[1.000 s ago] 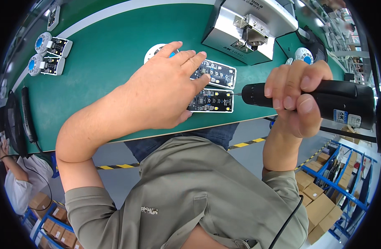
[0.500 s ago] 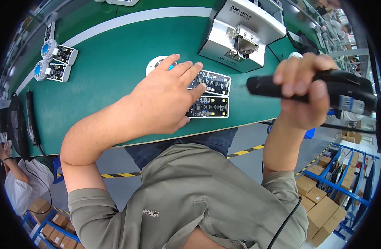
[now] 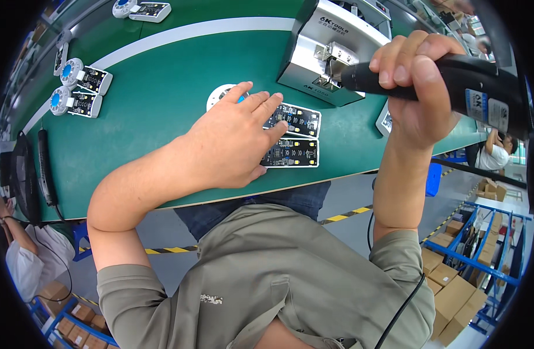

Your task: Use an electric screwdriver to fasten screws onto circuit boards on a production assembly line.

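Observation:
My left hand (image 3: 235,134) lies spread over two white-cased devices with exposed black circuit boards, placed side by side. The upper board (image 3: 302,121) and the lower board (image 3: 291,152) stick out past my thumb side. A white round head (image 3: 215,98) with a blue centre shows partly beyond my fingers; the rest is hidden under the hand. In my right hand (image 3: 418,81) is a black electric screwdriver (image 3: 473,78), fingers wrapped round its body. Its front end is at the metal outlet of a silver screw feeder (image 3: 299,72); whether it touches cannot be told.
More boarded devices (image 3: 86,104) with round heads stand at the left of the green bench (image 3: 156,104). Another device (image 3: 150,11) sits beyond the white strip. A black pen-shaped tool (image 3: 44,168) lies at the left edge. Co-workers (image 3: 497,154) appear at both sides. Cartons (image 3: 459,302) fill a blue rack at right.
My right hand has carried the electric screwdriver up and slightly left, from above the bench to the feeder's outlet. The left hand stays on the devices. Another device has come into view at the top left.

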`<state>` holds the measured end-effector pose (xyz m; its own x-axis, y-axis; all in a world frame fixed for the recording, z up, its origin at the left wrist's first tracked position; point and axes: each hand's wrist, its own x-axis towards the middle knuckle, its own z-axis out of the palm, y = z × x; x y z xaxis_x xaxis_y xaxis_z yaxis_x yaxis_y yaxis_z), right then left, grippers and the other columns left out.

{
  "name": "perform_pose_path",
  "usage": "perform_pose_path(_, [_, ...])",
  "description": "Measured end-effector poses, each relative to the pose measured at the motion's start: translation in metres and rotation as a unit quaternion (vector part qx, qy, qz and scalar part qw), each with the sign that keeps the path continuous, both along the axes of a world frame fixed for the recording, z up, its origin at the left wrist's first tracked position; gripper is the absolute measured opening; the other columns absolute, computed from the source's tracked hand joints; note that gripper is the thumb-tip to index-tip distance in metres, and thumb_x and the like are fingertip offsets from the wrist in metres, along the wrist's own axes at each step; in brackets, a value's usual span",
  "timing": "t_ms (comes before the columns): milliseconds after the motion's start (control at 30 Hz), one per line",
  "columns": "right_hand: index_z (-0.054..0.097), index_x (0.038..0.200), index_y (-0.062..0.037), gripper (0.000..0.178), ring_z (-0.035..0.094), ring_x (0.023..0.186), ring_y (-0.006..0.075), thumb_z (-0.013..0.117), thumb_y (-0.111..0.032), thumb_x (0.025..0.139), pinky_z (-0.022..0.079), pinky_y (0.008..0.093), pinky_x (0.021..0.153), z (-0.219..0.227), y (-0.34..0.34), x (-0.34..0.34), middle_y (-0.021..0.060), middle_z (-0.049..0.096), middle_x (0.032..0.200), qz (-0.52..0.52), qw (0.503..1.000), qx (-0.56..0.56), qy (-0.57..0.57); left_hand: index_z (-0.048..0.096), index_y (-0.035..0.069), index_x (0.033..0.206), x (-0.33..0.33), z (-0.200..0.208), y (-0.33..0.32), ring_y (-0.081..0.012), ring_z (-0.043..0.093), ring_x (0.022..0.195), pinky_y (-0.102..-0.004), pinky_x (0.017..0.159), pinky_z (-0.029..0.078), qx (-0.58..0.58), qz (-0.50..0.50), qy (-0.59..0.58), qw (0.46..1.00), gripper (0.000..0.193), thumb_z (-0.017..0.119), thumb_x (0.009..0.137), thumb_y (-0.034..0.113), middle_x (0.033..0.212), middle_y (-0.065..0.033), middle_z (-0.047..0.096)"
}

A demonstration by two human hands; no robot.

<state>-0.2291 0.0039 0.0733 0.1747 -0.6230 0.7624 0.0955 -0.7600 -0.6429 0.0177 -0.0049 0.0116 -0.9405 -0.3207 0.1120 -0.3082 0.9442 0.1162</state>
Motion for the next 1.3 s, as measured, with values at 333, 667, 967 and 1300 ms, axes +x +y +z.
perform_pose_path(333, [0.052,0.115,-0.0056,0.029,0.052,0.058,0.0128,0.055,-0.015,0.088,0.047,0.0289,0.064,-0.013,0.055,-0.006,0.0028,0.054,0.072,0.046,0.990,0.112,-0.075,0.062,0.005,0.120,0.000,-0.001,0.000,-0.0325,0.048,0.125,-0.0470,0.111,0.030,0.006,0.006,-0.009,1.000,0.059,0.076,0.069,0.030,0.137,-0.0230,0.048])
perform_pose_path(667, [0.049,0.117,-0.0096,0.031,0.054,0.059,0.0115,0.058,-0.020,0.089,0.048,0.0283,0.066,-0.027,0.074,-0.004,0.0004,0.055,0.072,0.093,0.985,0.133,-0.053,0.063,0.002,0.120,-0.001,0.003,0.000,-0.0343,0.050,0.125,-0.0472,0.110,0.031,-0.012,0.000,-0.023,1.000,0.055,0.073,0.075,0.031,0.134,-0.0249,0.051])
perform_pose_path(967, [0.050,0.104,-0.0121,0.026,0.057,0.058,0.0117,0.068,-0.016,0.085,0.050,0.0275,0.064,-0.031,0.086,0.013,0.0001,0.057,0.069,0.076,0.983,0.163,-0.039,0.063,0.000,0.118,0.000,0.001,0.004,-0.0342,0.051,0.123,-0.0479,0.110,0.031,-0.021,0.006,-0.022,1.000,0.053,0.072,0.075,0.030,0.133,-0.0254,0.052])
perform_pose_path(1300, [0.053,0.101,-0.0122,0.028,0.060,0.059,0.0116,0.073,-0.014,0.082,0.052,0.0276,0.063,-0.027,0.089,0.012,-0.0009,0.060,0.067,0.105,0.983,0.151,0.021,0.062,-0.001,0.118,-0.001,0.002,0.002,-0.0350,0.050,0.123,-0.0489,0.109,0.032,-0.043,0.001,-0.018,0.999,0.054,0.072,0.075,0.031,0.133,-0.0258,0.051])
